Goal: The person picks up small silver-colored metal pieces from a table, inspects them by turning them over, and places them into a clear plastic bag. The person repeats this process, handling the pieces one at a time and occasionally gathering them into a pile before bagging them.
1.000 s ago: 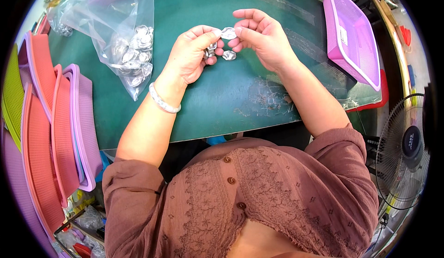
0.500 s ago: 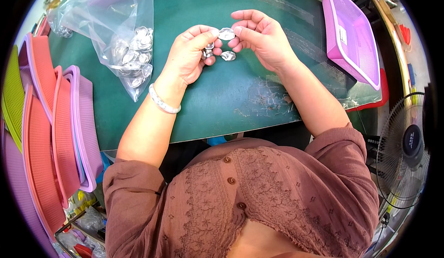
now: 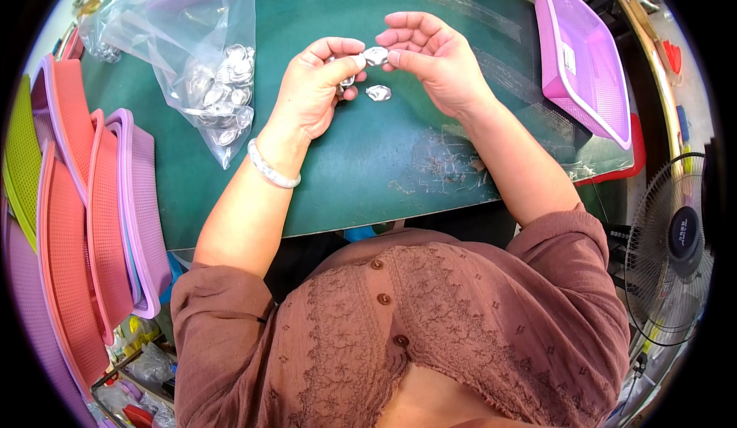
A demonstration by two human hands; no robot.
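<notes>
Between my two hands, above the green table, is a small shiny silver oval piece [image 3: 376, 56] with an uneven surface. My left hand [image 3: 321, 79] pinches its left end between thumb and forefinger, and more silver pieces [image 3: 347, 82] are tucked in its curled fingers. My right hand [image 3: 434, 63] grips the right end of the same piece with thumb and fingertips. Another silver oval piece [image 3: 378, 92] lies on the table just below. To the left of my left hand, a clear plastic bag [image 3: 176, 52] holds several similar silver pieces.
The green table [image 3: 345, 175] has strips of worn clear tape and scuffed patches. At the right edge stands a purple plastic basket [image 3: 583, 67], tilted. Stacked pink, purple and green baskets [image 3: 107, 221] crowd the left side. A fan [image 3: 675, 244] is at the lower right.
The silver piece between my hands has turned a little, and its visible face looks different. My left fingers have curled further over the pieces in them. The piece on the table stays put.
</notes>
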